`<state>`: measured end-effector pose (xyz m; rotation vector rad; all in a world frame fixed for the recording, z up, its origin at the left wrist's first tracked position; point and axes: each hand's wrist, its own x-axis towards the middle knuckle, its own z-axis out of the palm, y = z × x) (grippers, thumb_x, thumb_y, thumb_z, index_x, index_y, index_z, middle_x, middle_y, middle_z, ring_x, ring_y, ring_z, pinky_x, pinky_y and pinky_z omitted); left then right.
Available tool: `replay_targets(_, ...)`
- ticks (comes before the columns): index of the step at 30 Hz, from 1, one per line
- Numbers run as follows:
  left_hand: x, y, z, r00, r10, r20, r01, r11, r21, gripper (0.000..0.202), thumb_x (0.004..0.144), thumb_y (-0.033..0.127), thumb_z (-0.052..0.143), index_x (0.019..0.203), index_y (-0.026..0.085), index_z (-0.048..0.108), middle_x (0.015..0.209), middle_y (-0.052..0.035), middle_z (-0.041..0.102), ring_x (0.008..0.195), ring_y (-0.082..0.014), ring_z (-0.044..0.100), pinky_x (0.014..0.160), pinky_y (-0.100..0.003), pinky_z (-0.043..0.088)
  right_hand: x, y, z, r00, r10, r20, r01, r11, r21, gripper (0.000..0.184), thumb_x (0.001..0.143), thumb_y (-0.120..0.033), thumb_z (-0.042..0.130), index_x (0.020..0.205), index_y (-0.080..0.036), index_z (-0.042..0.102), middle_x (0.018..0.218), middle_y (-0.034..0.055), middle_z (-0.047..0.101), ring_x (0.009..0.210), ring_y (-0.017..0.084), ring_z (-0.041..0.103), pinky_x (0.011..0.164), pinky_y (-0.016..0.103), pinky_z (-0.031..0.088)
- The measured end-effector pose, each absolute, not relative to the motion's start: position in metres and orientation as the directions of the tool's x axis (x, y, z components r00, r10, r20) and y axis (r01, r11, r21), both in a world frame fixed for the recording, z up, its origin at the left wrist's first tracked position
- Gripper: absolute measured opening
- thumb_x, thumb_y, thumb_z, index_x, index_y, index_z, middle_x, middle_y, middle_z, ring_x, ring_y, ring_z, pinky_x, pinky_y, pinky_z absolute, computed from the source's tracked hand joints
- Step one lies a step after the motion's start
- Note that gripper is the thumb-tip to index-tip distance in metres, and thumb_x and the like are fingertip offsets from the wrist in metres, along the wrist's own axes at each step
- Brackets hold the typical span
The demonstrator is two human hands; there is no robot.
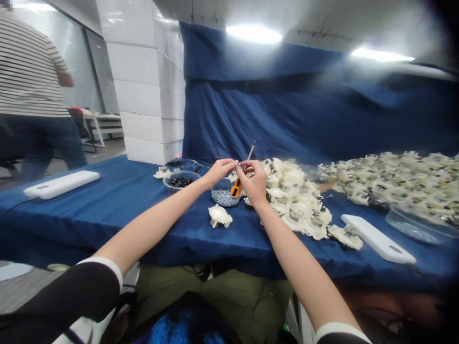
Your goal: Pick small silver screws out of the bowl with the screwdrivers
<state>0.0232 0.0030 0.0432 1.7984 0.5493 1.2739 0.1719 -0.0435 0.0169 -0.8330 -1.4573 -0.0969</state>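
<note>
My right hand (256, 184) is closed around a screwdriver (235, 188) with an orange and black handle. Its shaft tilts up past the fingers, with the tip pointing away from me. My left hand (221, 171) is in a pinch, fingertips meeting those of the right; whatever they hold is too small to make out. Below both hands stands a clear bowl of small silvery screws (224, 198). One cream plastic part (220, 216) lies by itself on the blue cloth, nearer to me. A clear bowl of small black pieces (180, 182) is left of the screws.
Cream plastic parts form a pile (297, 205) beside my right hand and a larger heap (405, 177) farther right. White devices (61, 184) with cables lie at both sides. Stacked white boxes (139, 98) rise at the back left. A person in stripes (34, 71) stands beyond the table.
</note>
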Motion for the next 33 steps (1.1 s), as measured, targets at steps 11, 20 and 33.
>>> replay_targets(11, 0.0216, 0.0033, 0.0430, 0.355, 0.772, 0.527, -0.175, -0.499, 0.849, 0.036, 0.081, 0.048, 0.073, 0.071, 0.016, 0.060, 0.060, 0.0042, 0.041, 0.053, -0.0073, 0.034, 0.051, -0.021, 0.026, 0.1710, -0.0424, 0.0177, 0.111, 0.425, 0.898, 0.530, 0.739, -0.415, 0.013, 0.094, -0.034, 0.065, 0.095, -0.022, 0.070, 0.094, 0.0042, 0.068, 0.078, 0.016, 0.065, 0.075, 0.032, 0.056)
replay_targets(20, 0.0223, -0.0020, 0.0448, 0.364, 0.769, 0.525, -0.206, -0.483, 0.851, 0.047, 0.082, 0.051, 0.073, 0.063, 0.018, 0.046, 0.056, 0.0055, 0.034, 0.050, -0.0072, 0.031, 0.049, -0.022, 0.025, 0.1707, -0.0432, 0.0182, 0.108, 0.421, 0.901, 0.507, 0.756, -0.414, 0.012, 0.093, -0.030, 0.066, 0.099, -0.022, 0.073, 0.094, 0.0033, 0.067, 0.077, 0.016, 0.065, 0.076, 0.032, 0.055)
replay_targets(33, 0.0222, 0.0017, 0.0419, 0.381, 0.792, 0.478, -0.066, -0.492, 0.868, 0.060, 0.084, 0.067, 0.065, 0.056, 0.017, 0.048, 0.051, 0.0039, 0.039, 0.049, -0.0069, 0.031, 0.053, -0.026, 0.025, 0.1715, -0.0402, 0.0170, 0.105, 0.425, 0.899, 0.484, 0.768, -0.419, 0.021, 0.099, -0.039, 0.061, 0.091, -0.022, 0.069, 0.091, 0.0030, 0.067, 0.077, 0.017, 0.065, 0.076, 0.033, 0.054)
